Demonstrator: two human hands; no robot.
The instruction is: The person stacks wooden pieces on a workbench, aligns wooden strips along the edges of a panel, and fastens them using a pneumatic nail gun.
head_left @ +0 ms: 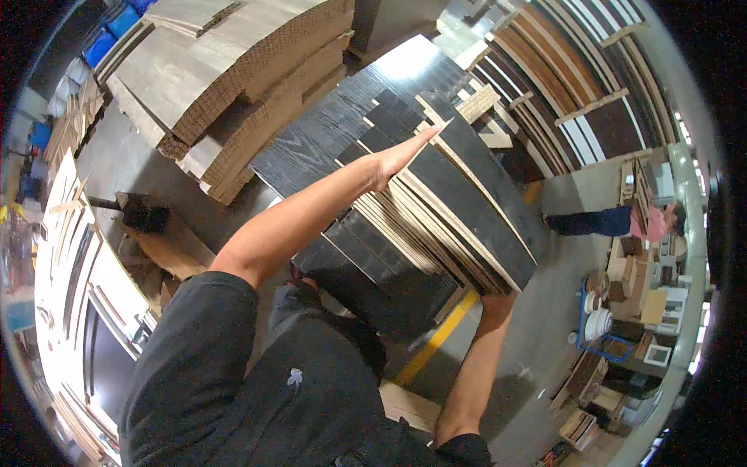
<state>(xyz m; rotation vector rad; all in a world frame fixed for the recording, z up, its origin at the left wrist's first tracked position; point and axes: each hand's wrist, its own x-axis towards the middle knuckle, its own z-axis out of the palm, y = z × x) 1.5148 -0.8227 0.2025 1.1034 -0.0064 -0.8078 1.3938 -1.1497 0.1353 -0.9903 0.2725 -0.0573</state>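
Note:
A stack of black boards with pale raw edges (459, 202) lies in front of me, its long edges facing me. My left hand (405, 158) rests flat against the far left end of the stack, fingers stretched out. At the opposite, near right end, my right hand (499, 302) touches the boards; its fingers are hidden behind them. Lower rows of black boards (354, 249) lie to the left of the stack. One strip with a pale edge (490, 198) sits slightly apart along the stack's far side. Beneath and beyond is a dark wood-grain panel (311, 144).
Tall piles of brown sheets with perforated edges (257, 101) stand at the far left. Racked panels (560, 70) fill the far right. A yellow floor line (436, 338) runs by the boards. Another person in dark trousers (595, 222) stands at right. Offcuts (85, 265) lie left.

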